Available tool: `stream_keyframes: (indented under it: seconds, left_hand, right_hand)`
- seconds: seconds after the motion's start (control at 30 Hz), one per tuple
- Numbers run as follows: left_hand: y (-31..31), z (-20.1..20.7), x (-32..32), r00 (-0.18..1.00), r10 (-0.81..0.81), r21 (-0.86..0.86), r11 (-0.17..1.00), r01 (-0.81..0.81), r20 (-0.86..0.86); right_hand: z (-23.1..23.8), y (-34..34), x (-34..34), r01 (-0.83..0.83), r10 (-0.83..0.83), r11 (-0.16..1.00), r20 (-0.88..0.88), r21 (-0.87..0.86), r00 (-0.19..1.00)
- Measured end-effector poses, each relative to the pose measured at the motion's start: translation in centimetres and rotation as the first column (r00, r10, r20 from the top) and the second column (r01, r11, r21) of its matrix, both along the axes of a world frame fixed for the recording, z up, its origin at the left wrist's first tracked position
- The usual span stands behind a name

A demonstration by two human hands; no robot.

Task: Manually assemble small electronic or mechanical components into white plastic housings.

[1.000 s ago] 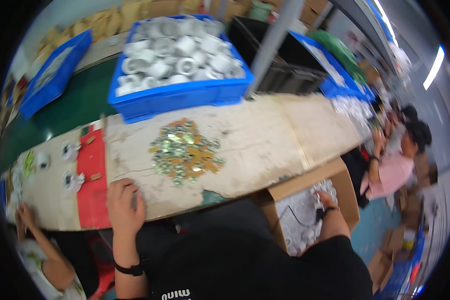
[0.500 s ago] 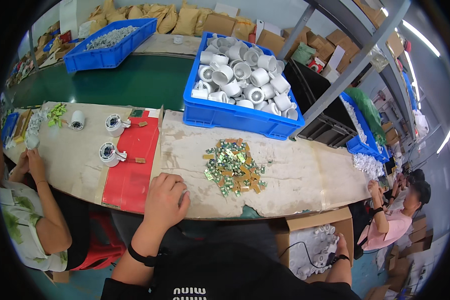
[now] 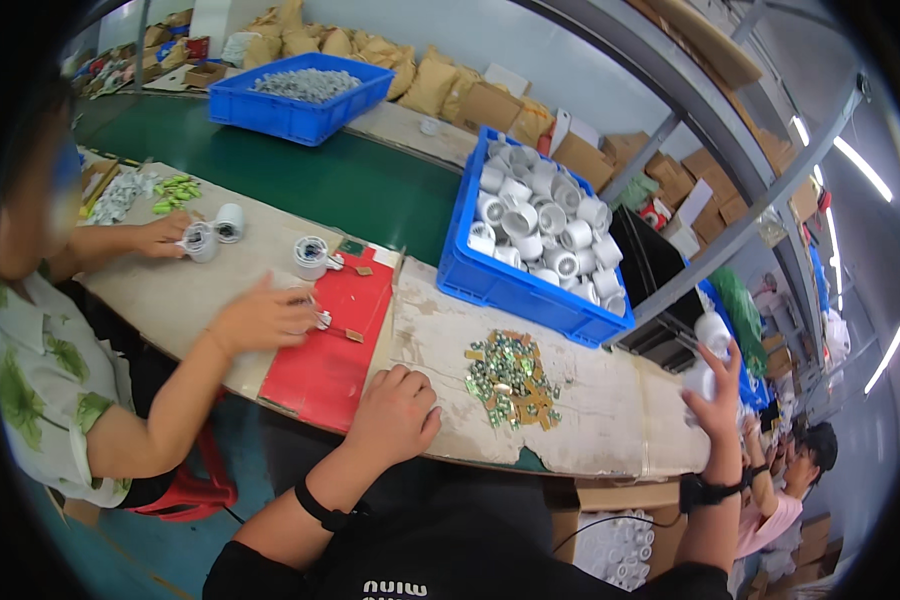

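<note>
My left hand lies at the table's near edge, just right of a red sheet. Its fingers are curled together, and whatever may be inside them is hidden. On the right, my right hand is raised over the table's end, closed on white cylindrical housings; one housing shows above the fingers, and another white part is partly covered by them. Between my hands lies a pile of small green circuit boards mixed with brown pieces.
Behind the pile stands a blue crate of white housings. A co-worker's hand reaches over a housing by the red sheet; their other hand holds another. A metal post slants at right. Below the edge is a carton with white parts.
My right hand has come up from the carton with white housings. My left hand stays at the table edge. The co-worker's arm has reached to the red sheet. The view has shifted.
</note>
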State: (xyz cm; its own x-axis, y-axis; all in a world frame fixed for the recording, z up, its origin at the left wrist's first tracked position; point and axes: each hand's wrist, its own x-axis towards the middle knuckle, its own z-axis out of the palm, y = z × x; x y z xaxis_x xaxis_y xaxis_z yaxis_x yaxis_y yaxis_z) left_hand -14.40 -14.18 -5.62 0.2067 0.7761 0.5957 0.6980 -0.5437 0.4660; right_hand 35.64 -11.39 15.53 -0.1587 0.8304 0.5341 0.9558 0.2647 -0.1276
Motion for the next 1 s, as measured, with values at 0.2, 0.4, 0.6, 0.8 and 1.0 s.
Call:
stream_keyframes:
  seconds: [0.2, 0.4, 0.6, 0.8, 1.0]
  left_hand:
    - [-0.4, -0.1, -0.4, 0.999, 0.043, 0.023, 0.999, -0.043, 0.011]
    - [0.0, -0.3, 0.3, 0.999, 0.018, 0.049, 0.999, -0.02, 0.031]
    - [-0.3, -0.8, 0.3, 0.997, 0.04, 0.015, 0.999, -0.041, 0.06]
    - [0.2, -0.1, 0.5, 0.997, 0.017, 0.035, 0.999, -0.02, 0.08]
    - [-0.2, 0.1, 0.4, 0.999, 0.046, 0.036, 0.998, -0.046, 0.01]
  right_hand:
    - [0.3, 13.7, -17.7, -0.248, 0.205, 0.902, 0.156, 0.352, 0.966]
    - [-5.2, 22.3, -24.6, -0.182, 0.18, 0.866, 0.048, 0.465, 0.982]
    - [-7.5, 20.5, -26.6, 0.079, -0.088, 0.983, 0.048, 0.165, 0.995]
    - [-7.9, 18.3, -21.4, -0.2, 0.201, 0.966, 0.013, 0.162, 0.98]
    - [-10.1, 14.4, -17.4, -0.177, 0.166, 0.961, 0.067, 0.213, 0.984]
